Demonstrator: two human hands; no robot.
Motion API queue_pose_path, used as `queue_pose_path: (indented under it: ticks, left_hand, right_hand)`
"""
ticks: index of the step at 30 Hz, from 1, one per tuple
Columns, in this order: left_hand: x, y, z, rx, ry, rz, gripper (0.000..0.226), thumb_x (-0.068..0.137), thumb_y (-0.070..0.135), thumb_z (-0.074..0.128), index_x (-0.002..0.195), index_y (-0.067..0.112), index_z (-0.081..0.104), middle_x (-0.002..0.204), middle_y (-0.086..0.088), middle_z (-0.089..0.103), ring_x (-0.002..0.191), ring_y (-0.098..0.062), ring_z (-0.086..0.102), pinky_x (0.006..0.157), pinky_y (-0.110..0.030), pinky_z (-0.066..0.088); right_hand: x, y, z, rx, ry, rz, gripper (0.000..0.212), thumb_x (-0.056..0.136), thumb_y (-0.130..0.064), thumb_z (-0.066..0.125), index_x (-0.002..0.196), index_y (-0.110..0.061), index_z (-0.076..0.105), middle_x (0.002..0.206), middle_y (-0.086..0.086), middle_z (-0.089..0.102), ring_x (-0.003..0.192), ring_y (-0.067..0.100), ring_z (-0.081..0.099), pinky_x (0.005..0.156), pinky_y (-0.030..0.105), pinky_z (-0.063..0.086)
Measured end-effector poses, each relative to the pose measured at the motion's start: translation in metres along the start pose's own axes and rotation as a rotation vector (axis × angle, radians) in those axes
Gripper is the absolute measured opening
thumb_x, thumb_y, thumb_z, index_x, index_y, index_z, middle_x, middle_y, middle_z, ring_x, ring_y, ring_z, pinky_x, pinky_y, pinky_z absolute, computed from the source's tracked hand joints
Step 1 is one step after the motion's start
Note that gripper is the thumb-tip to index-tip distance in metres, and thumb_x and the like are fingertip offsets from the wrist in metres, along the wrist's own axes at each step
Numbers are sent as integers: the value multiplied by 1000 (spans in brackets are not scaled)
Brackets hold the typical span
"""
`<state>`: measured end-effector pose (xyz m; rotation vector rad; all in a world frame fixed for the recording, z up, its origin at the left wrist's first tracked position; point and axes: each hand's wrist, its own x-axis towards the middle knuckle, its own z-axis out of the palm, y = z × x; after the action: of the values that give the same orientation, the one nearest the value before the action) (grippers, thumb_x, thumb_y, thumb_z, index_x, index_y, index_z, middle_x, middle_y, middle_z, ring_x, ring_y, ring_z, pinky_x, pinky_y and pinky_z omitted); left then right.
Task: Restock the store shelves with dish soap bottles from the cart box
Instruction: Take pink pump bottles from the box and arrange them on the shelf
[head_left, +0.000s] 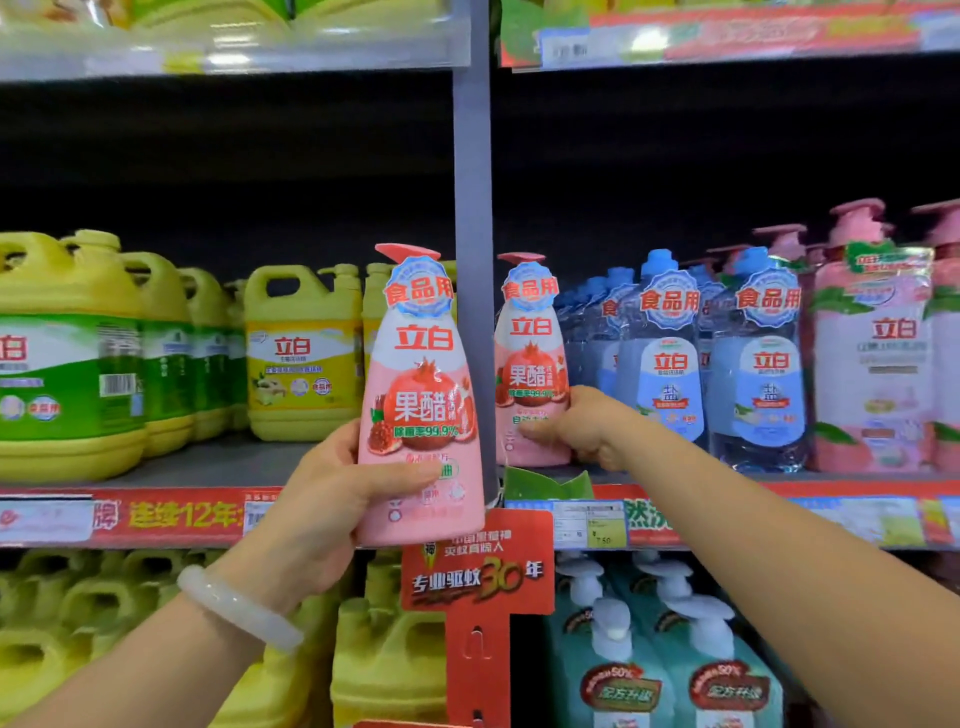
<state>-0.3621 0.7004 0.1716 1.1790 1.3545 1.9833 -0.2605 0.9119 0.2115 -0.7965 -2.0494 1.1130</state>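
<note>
My left hand (332, 499) grips a pink pomegranate dish soap bottle (423, 405) and holds it upright in front of the grey shelf post. My right hand (582, 426) grips the lower part of a second, matching pink bottle (530, 358), which stands on the middle shelf (779, 475) just right of the post. Blue dish soap bottles (670, 358) stand in a row directly right of it. The cart box is out of view.
Yellow jugs (304, 353) fill the middle shelf left of the grey post (472, 208). Tall pink pump bottles (872, 353) stand at the far right. Below are more yellow jugs (389, 660), teal pump bottles (670, 670) and a red hanging sign (478, 566).
</note>
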Motion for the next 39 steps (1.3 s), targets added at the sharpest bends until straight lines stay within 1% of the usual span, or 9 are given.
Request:
queue_pose_path:
  ticks: [2, 4, 7, 13, 16, 21, 24, 27, 39]
  left_hand:
    - [0, 0, -1, 6, -12, 0, 63, 43, 4, 73, 105, 8, 62, 88, -10, 75, 71, -22, 73, 64, -34, 56]
    - [1, 0, -2, 1, -24, -7, 61, 44, 3, 73, 104, 9, 62, 88, -11, 75, 71, -22, 73, 63, -34, 57]
    - [3, 1, -5, -20, -44, -14, 58, 46, 2, 72, 102, 9, 63, 87, -11, 75, 69, -22, 73, 58, -32, 59]
    - [6, 0, -6, -46, -70, -18, 58, 45, 0, 71, 102, 8, 63, 87, -12, 75, 69, -22, 72, 56, -31, 59]
    - [7, 0, -6, -52, -70, -19, 59, 44, 1, 72, 102, 8, 63, 88, -12, 75, 69, -23, 73, 57, -32, 60]
    - [5, 4, -4, -56, -71, -30, 57, 46, 0, 71, 102, 9, 62, 85, -10, 75, 67, -21, 73, 56, -32, 59]
    - [5, 6, -3, -76, -61, -42, 53, 48, -1, 70, 99, 9, 63, 81, -8, 75, 64, -20, 72, 54, -33, 59]
    - [6, 9, -2, -63, -41, -51, 59, 45, 2, 72, 103, 9, 64, 88, -10, 75, 70, -23, 73, 65, -40, 59]
    - [15, 14, -1, -98, -15, -20, 66, 47, 0, 70, 112, 3, 61, 96, -15, 73, 75, -25, 72, 66, -37, 60]
  right_hand:
    - [11, -1, 4, -89, 34, 16, 46, 77, -22, 77, 116, -4, 61, 118, 14, 65, 110, 30, 60, 94, 36, 48]
    - [19, -4, 5, -189, 47, 46, 58, 77, -29, 76, 125, -4, 55, 124, 14, 61, 112, 30, 58, 91, 32, 47]
    - [30, -4, 6, -271, 62, 77, 65, 77, -33, 75, 130, -4, 51, 128, 15, 58, 108, 27, 56, 93, 36, 46]
    - [39, -3, 7, -374, 142, 140, 86, 74, -43, 75, 137, -3, 32, 134, 14, 51, 123, 29, 50, 104, 38, 41]
    - [38, -2, 7, -484, 219, 139, 84, 77, -48, 70, 136, -1, 32, 133, 12, 51, 123, 28, 51, 100, 33, 41]
    - [38, -1, 8, -536, 189, 74, 78, 72, -48, 73, 131, -4, 46, 128, 12, 58, 116, 29, 56, 99, 37, 46]
    - [36, -1, 8, -509, 164, 82, 78, 73, -44, 75, 132, -4, 45, 127, 13, 58, 117, 28, 56, 100, 38, 46]
    - [37, 0, 9, -503, 169, 94, 78, 75, -43, 74, 132, -2, 43, 128, 14, 57, 117, 29, 56, 99, 36, 46]
    - [43, -10, 15, -530, 92, 126, 70, 83, -37, 67, 135, -2, 36, 134, 13, 52, 122, 27, 53, 103, 34, 43]
